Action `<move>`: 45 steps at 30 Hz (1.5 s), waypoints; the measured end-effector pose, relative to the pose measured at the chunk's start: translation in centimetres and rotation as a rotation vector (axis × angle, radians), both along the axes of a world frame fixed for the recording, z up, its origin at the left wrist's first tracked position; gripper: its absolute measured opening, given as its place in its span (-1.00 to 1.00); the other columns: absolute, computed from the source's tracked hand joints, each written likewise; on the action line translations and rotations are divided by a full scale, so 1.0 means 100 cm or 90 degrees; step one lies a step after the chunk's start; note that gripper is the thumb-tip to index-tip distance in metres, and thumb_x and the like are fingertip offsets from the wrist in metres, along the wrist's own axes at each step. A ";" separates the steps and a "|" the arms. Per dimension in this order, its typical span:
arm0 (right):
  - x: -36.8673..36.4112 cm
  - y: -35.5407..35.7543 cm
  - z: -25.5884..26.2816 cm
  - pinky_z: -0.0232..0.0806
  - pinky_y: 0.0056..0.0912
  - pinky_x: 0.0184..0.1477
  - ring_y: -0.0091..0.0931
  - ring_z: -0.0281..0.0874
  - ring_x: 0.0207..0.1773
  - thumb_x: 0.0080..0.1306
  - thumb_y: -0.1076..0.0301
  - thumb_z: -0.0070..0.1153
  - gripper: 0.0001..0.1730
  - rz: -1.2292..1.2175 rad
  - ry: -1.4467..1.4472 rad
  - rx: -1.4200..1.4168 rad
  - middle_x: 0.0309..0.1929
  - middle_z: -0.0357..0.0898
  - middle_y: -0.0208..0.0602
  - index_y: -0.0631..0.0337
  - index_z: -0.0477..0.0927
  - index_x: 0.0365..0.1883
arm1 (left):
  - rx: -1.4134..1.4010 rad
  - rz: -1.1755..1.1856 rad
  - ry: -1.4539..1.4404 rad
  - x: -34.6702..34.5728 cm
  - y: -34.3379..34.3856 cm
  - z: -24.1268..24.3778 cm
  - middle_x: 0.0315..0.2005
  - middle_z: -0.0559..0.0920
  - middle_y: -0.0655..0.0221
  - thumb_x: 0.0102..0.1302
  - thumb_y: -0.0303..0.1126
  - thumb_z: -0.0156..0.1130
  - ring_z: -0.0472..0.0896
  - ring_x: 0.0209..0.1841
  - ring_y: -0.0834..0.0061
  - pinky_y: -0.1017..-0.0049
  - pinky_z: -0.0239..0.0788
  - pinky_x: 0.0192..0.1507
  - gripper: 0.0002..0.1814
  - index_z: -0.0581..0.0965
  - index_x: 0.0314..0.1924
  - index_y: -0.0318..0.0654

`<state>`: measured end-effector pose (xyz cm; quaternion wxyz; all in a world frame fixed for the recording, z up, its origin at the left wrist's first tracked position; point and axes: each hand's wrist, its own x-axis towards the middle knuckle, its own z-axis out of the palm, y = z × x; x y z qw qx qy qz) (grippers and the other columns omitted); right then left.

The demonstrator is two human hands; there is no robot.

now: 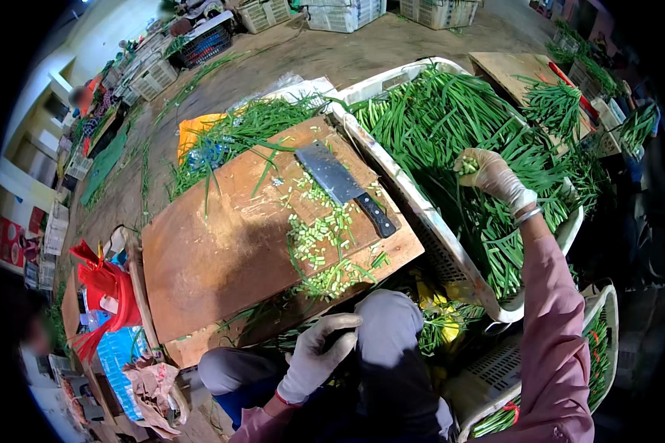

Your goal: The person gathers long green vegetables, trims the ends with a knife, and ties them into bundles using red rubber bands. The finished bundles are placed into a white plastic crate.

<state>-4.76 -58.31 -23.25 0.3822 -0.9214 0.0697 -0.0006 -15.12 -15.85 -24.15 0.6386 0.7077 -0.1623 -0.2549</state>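
Note:
My right hand (pixel 490 173), in a pale glove, is closed around the cut white-green ends of a bunch of garlic chives, above a large white plastic crate (pixel 421 213) heaped with long green garlic chives (pixel 438 122). My left hand (pixel 324 351), gloved too, hangs empty beside my knee with thumb and fingers apart. Before me lies a wooden board (pixel 216 249). On its right part a cleaver (pixel 332 174) with a black handle rests flat, and short chopped stalk pieces (pixel 321 238) are scattered around it.
A second crate (pixel 493 365) with red-tied bundles stands at the lower right. Left of the board are a red plastic bag (pixel 108 288) and a blue package (pixel 119 354). Loose greens (pixel 277 116) lie behind the board. Another board (pixel 510 69) holds a bunch at the upper right.

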 end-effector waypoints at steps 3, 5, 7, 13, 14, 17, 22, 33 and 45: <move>-0.001 -0.008 0.017 0.39 -0.51 -0.12 -0.63 0.49 -0.27 0.02 0.48 0.30 -0.63 -0.048 -0.049 0.067 -0.30 0.62 -0.49 0.15 0.60 -0.14 | -0.027 0.008 0.027 0.002 0.004 0.010 -0.08 0.63 0.32 0.27 -0.57 0.17 0.55 -0.01 0.54 0.54 0.31 0.11 -0.73 0.55 -0.01 -0.36; -0.001 -0.033 0.031 0.39 -0.58 -0.12 -0.65 0.50 -0.22 0.07 0.53 0.32 -0.59 -0.119 -0.125 0.048 -0.26 0.61 -0.53 0.22 0.56 -0.07 | -0.008 -0.038 -0.025 0.006 0.007 0.019 -0.04 0.63 0.33 0.29 -0.55 0.11 0.51 0.07 0.54 0.53 0.24 0.18 -0.71 0.55 0.02 -0.37; 0.013 -0.061 0.035 0.40 -0.60 -0.13 -0.67 0.49 -0.21 0.11 0.49 0.33 -0.59 -0.139 -0.201 0.221 -0.25 0.61 -0.51 0.21 0.55 -0.04 | -0.002 -0.021 -0.114 0.010 0.016 0.030 -0.07 0.63 0.30 0.29 -0.55 0.10 0.54 0.02 0.54 0.54 0.30 0.13 -0.75 0.56 -0.03 -0.39; 0.023 0.028 0.087 0.43 -0.27 -0.06 -0.20 0.61 -0.13 -0.12 0.19 0.50 -0.28 -0.042 -0.143 -0.333 -0.21 0.65 -0.09 0.13 0.52 0.04 | -0.039 0.129 -0.055 0.011 0.062 0.044 -0.16 0.65 0.39 0.33 -0.52 0.10 0.55 -0.08 0.63 0.60 0.33 0.04 -0.77 0.57 -0.04 -0.39; 0.026 0.032 0.084 0.43 -0.24 -0.12 -0.25 0.61 -0.18 -0.03 0.20 0.43 -0.38 0.032 -0.086 -0.478 -0.27 0.63 -0.13 0.11 0.53 0.03 | -0.048 0.147 -0.033 0.011 0.069 0.039 -0.15 0.64 0.40 0.33 -0.51 0.10 0.54 -0.07 0.63 0.59 0.32 0.04 -0.77 0.57 -0.05 -0.39; 0.017 0.024 0.054 0.44 -0.20 -0.31 -0.16 0.62 -0.26 0.29 0.38 -0.06 -0.80 0.097 0.112 -0.734 -0.37 0.60 -0.03 0.19 0.56 -0.18 | -0.057 0.155 -0.023 0.011 0.078 0.033 -0.13 0.63 0.40 0.32 -0.49 0.10 0.51 -0.06 0.63 0.58 0.29 0.06 -0.77 0.58 -0.06 -0.36; -0.020 0.014 0.072 0.41 -0.11 -0.28 -0.13 0.60 -0.35 0.18 0.39 0.03 -0.87 0.166 0.200 -0.820 -0.47 0.59 -0.05 0.23 0.58 -0.39 | -0.065 0.179 0.020 0.016 0.097 0.025 -0.13 0.63 0.41 0.34 -0.47 0.10 0.51 -0.05 0.62 0.58 0.28 0.07 -0.75 0.57 -0.03 -0.36; -0.032 0.048 0.150 0.39 -0.10 -0.29 -0.27 0.61 -0.31 -0.05 0.27 0.29 -0.52 0.194 0.595 -0.636 -0.37 0.64 -0.16 0.28 0.55 -0.15 | -0.213 -0.174 0.116 0.027 0.026 0.065 -0.07 0.62 0.21 0.39 -0.34 0.09 0.57 0.02 0.44 0.47 0.32 0.16 -0.65 0.50 0.05 -0.46; -0.100 0.086 0.023 0.53 -0.36 -0.10 -0.39 0.63 -0.14 0.34 0.38 0.00 -0.77 0.022 0.344 0.373 -0.16 0.61 -0.09 0.39 0.50 -0.16 | -0.407 -0.201 0.496 -0.056 -0.137 0.016 0.09 0.50 0.51 0.28 0.06 0.23 0.35 0.15 0.65 0.52 0.06 0.28 -0.33 0.40 0.25 -0.22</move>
